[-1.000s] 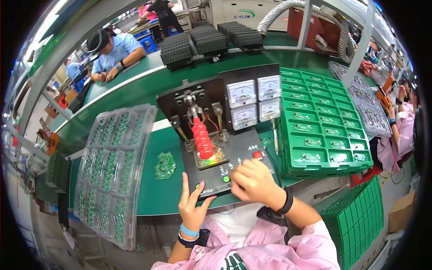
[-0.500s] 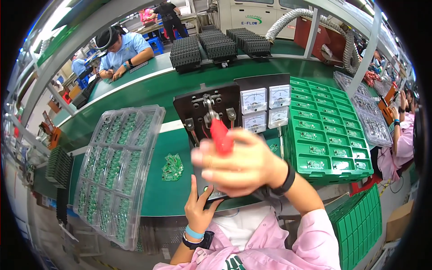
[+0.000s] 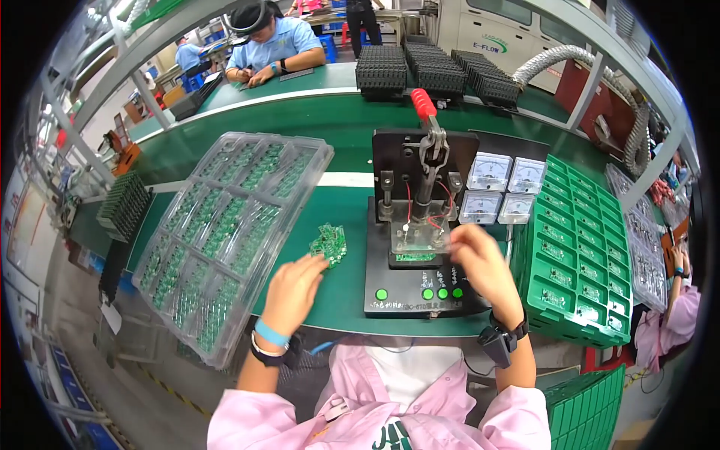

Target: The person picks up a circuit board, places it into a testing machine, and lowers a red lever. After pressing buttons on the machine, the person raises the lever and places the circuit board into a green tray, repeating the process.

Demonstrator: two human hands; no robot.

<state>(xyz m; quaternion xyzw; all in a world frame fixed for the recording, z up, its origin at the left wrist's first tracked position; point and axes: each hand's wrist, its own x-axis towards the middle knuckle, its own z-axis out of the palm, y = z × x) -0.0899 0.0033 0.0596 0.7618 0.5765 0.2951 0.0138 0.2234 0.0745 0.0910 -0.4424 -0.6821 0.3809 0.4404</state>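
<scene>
Toggle clamp [image 3: 433, 146] raised, our seated circuit board [image 3: 415, 257] isn't out yet. At its nine o'clock, left hand [image 3: 292, 291] meets loose boards [image 3: 329, 238]; at three, right hand [image 3: 484, 264]: whether either pinches, we cannot tell.

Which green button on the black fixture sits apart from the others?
The leftmost green button, near the front left corner of the black fixture; the other three buttons sit close together further right.

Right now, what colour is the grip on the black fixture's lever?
The lever grip is red; it shows best in the head view.
</scene>
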